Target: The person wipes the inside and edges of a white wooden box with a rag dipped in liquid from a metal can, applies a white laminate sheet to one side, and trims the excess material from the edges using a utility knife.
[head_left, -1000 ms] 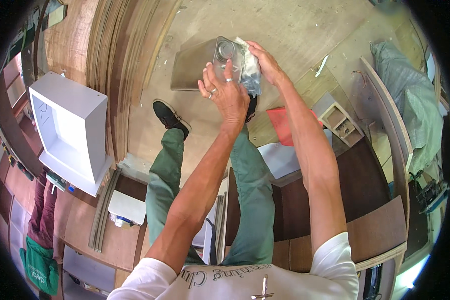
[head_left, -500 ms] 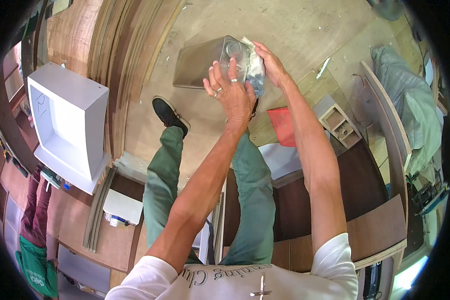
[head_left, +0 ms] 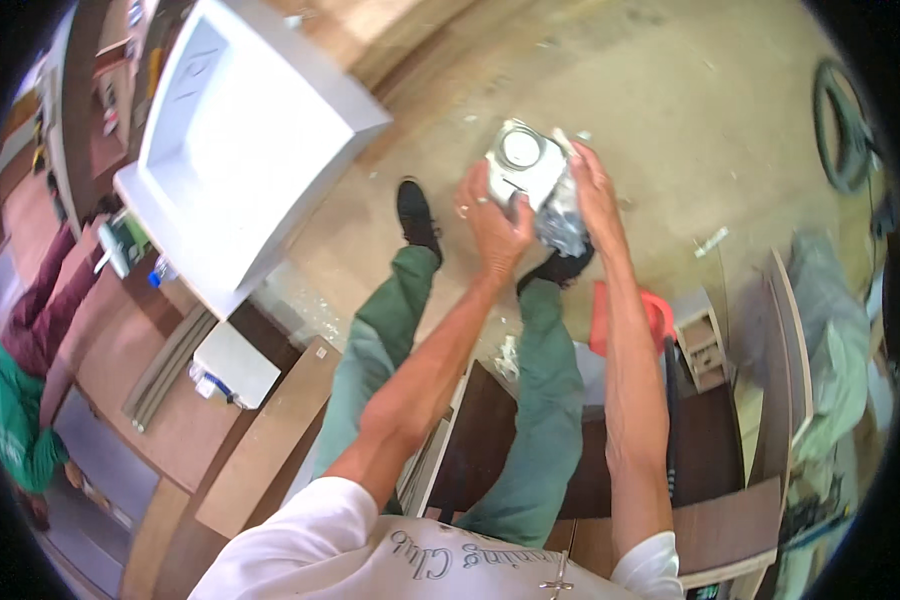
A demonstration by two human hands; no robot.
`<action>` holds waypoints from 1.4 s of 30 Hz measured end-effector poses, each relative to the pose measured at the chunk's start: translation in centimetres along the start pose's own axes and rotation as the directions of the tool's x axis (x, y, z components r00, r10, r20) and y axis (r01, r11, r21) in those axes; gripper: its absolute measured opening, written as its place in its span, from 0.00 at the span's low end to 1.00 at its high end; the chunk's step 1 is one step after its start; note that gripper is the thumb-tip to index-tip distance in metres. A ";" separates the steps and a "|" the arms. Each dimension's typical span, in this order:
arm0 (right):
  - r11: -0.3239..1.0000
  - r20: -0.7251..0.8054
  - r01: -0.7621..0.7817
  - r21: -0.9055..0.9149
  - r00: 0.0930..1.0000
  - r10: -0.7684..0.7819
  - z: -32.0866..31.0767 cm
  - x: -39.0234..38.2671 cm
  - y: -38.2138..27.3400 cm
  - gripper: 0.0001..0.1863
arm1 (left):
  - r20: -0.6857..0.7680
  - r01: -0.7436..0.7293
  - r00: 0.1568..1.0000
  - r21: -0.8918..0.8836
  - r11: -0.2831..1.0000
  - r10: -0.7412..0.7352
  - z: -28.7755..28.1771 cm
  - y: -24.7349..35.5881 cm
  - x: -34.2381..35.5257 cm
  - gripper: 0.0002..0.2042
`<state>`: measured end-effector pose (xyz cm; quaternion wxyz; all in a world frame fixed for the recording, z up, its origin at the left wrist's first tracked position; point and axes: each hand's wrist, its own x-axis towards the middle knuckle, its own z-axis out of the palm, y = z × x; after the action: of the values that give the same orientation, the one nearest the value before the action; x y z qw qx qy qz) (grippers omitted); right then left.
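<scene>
A rectangular metal tin (head_left: pixel 536 186) with a round cap on its top face is held in front of me over the floor. My left hand (head_left: pixel 497 226) grips its near left side, thumb on the near edge and fingers curled round the side. A crumpled bundle of grey plastic and whitish cloth (head_left: pixel 562 224) is pressed between the tin's right side and my right hand (head_left: pixel 596 195). The fingers of that hand are bent round the bundle. Blur hides the finer details, and the tin's lower part is out of sight beneath its top.
At the left stands a white open cabinet box (head_left: pixel 295 135). A red dustpan-like piece (head_left: pixel 653 318) and a small wooden box (head_left: pixel 703 345) lie to the right. A black ring-shaped object (head_left: pixel 820 125) is at far right. Another person (head_left: pixel 25 410) in green is at the left.
My view has turned toward the right. The tin has gone from lying tilted away to standing with its capped top toward me. My left hand has moved from its top to its side.
</scene>
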<state>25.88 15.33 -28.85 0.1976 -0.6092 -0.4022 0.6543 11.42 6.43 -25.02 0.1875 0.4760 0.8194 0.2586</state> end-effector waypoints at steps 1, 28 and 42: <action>1.000 0.027 0.018 0.000 0.999 -0.018 0.8 0.2 -0.4 0.22 | -0.030 0.007 1.000 0.012 1.000 -0.006 -0.2 -0.6 0.2 0.38; 0.956 0.175 -0.278 -0.091 0.941 0.290 11.0 -10.5 -18.5 0.26 | 0.214 0.738 0.597 -0.523 0.425 -0.773 -21.1 -19.3 -8.0 0.23; 0.163 0.374 0.406 -0.899 0.907 -0.194 33.9 -6.3 -51.1 0.19 | -0.097 0.315 0.726 -0.833 0.455 -0.681 -45.8 -19.3 13.6 0.23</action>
<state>-17.27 31.54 12.10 -0.1304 -0.4473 -0.8454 0.2613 -33.61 -0.90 -0.98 0.2596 0.0103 0.7501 0.6082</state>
